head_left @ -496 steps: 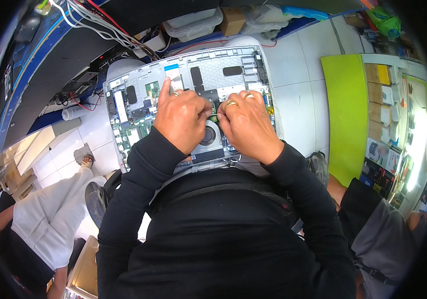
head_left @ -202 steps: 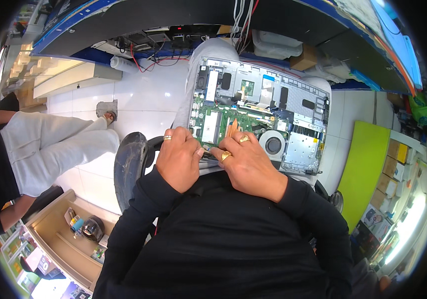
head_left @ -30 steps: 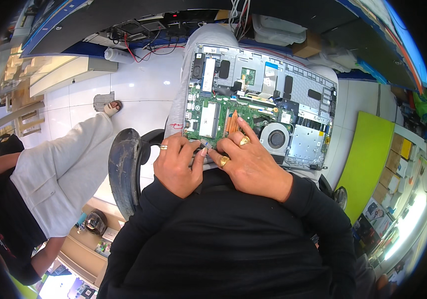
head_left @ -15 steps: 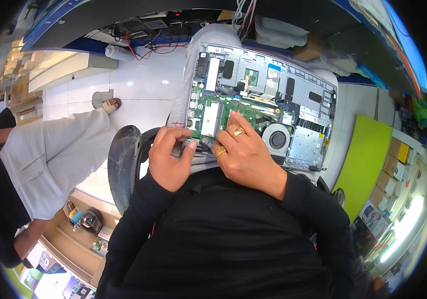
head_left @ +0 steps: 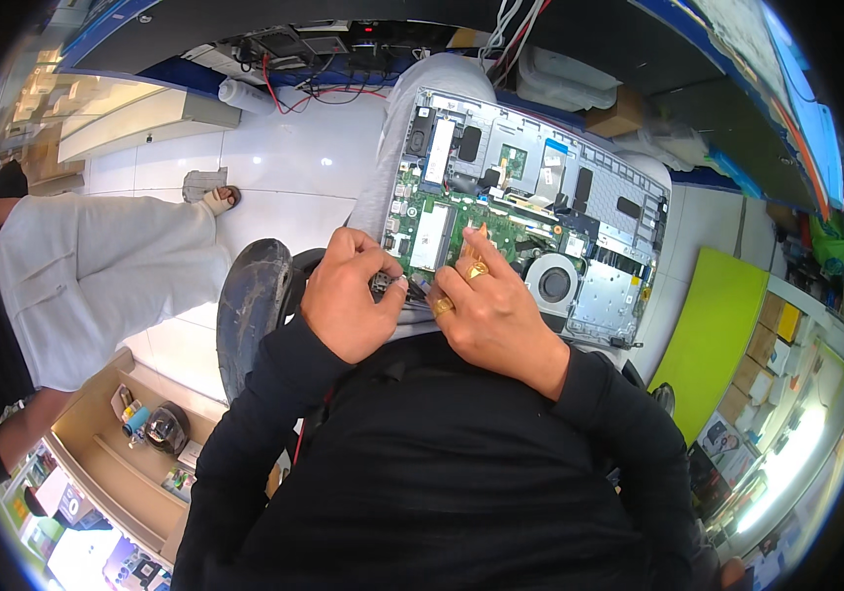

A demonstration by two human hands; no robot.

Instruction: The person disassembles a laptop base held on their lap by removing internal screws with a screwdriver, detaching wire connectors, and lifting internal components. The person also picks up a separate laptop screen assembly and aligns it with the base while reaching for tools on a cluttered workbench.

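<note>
Nearest are the person's black sleeves, with both bare hands meeting at the near left part of an opened laptop (head_left: 519,133). It lies across the lap, slightly turned, its inner parts facing up; the thighs appear to serve as its support, which keeps the work within easy reach.

The left hand (head_left: 348,300) is at the near left corner, thumb and index finger bent toward each other around a small dark part. Whether they pinch it or only touch it cannot be told. The right hand (head_left: 491,315), wearing gold rings, lies just beside it: index finger stretched out over a copper strip (head_left: 478,250), the other fingers curled in. What its thumb presses is hidden. That spread pose looks meant to steady the laptop while the fingertips stay close to the edge.

Further in are a green circuit board (head_left: 508,231), a pale rectangular cover (head_left: 432,236) and, right of the right hand, a round fan (head_left: 552,283). Beneath the far left edge shows a light grey trouser leg (head_left: 373,167).

Beyond, on the left, are a worn black armrest (head_left: 250,305) and another person's pale trousers (head_left: 117,276); on the right, a lime-green panel (head_left: 713,335).
</note>
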